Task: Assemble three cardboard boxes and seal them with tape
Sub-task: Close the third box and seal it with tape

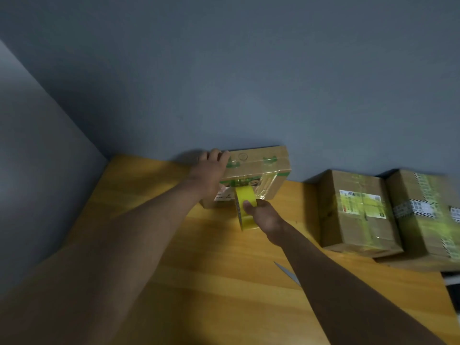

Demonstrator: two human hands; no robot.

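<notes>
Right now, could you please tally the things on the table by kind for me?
Cardboard boxes: 3 (one held, two at the right)
Yellow tape roll: 1
Scissors, partly hidden by the arm: 1
Total: 5

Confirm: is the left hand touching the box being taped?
Touching. The head view shows the left hand lying on the box, fingers draped over its far left edge, while the right hand grips the tape roll.
</notes>
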